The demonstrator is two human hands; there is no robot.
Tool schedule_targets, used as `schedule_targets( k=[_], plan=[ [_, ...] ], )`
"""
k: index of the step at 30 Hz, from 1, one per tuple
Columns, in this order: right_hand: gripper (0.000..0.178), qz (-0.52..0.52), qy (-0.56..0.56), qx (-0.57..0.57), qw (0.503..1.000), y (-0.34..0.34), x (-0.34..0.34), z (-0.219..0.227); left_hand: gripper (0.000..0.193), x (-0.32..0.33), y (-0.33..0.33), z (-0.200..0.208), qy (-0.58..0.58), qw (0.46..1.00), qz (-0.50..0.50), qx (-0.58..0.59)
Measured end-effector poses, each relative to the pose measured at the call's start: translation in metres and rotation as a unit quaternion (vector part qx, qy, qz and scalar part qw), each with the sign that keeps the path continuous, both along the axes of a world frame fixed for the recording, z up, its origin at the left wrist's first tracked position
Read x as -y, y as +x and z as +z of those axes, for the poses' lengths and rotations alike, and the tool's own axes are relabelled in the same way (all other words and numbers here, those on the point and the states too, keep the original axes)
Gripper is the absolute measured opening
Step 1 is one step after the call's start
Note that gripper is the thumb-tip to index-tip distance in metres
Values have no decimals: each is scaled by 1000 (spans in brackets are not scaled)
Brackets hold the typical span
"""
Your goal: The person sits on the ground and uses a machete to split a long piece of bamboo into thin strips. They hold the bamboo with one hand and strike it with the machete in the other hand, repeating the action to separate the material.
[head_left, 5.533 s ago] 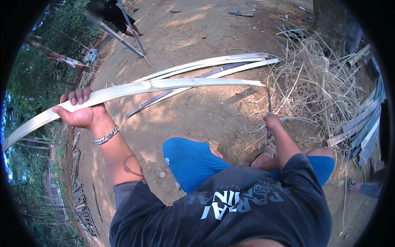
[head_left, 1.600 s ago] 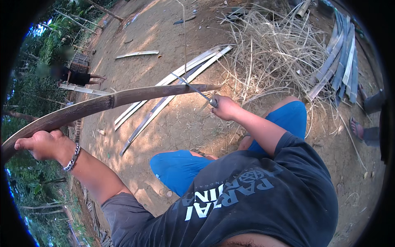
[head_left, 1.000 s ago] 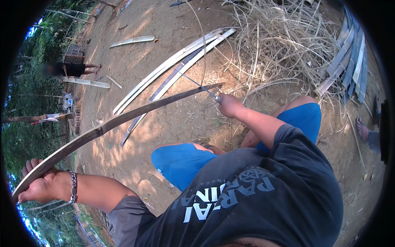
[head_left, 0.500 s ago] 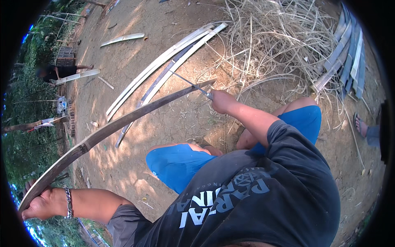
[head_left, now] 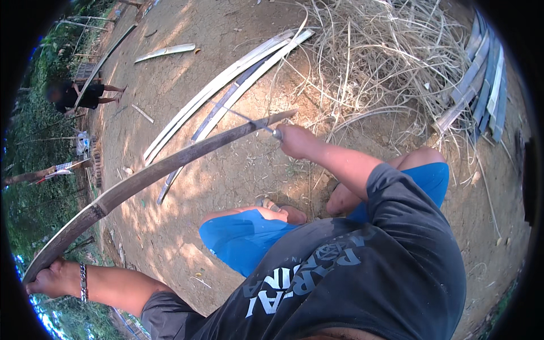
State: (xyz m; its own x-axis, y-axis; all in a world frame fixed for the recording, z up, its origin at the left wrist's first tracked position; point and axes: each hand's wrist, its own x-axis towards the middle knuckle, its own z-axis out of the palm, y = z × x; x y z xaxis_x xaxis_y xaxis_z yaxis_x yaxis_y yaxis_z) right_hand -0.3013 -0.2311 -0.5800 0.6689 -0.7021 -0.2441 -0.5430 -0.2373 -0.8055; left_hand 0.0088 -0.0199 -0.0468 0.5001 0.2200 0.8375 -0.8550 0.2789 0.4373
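Observation:
A long bamboo strip runs from the lower left up to the middle of the view, dark on its broad face. My left hand is closed around its near end, by the picture's rim. My right hand grips the pale handle of a knife, whose narrow blade lies across the strip near its far end and points up and left. The blade is slightly blurred. Beneath the strip, other split bamboo strips lie on the ground.
A large heap of thin curled shavings is at the far right, beside a stack of bamboo slats. One short bamboo piece lies on the dirt. Another person stands far left with a long strip. My bent knees are below the work.
My right hand and the knife have shifted left along the strip. My left hand has moved slightly left. The other person's long strip has swung upward.

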Motion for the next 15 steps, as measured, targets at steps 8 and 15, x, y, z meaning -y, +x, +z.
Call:
schedule_targets(
  k=[8,15],
  plan=[
    [23,8,39,-134,990,-36,36,-128,48,-8,39,24,-14,1000,-22,-9],
    [20,14,48,-43,998,-2,31,-47,31,-18,66,25,76,989,99,74]
  ],
)
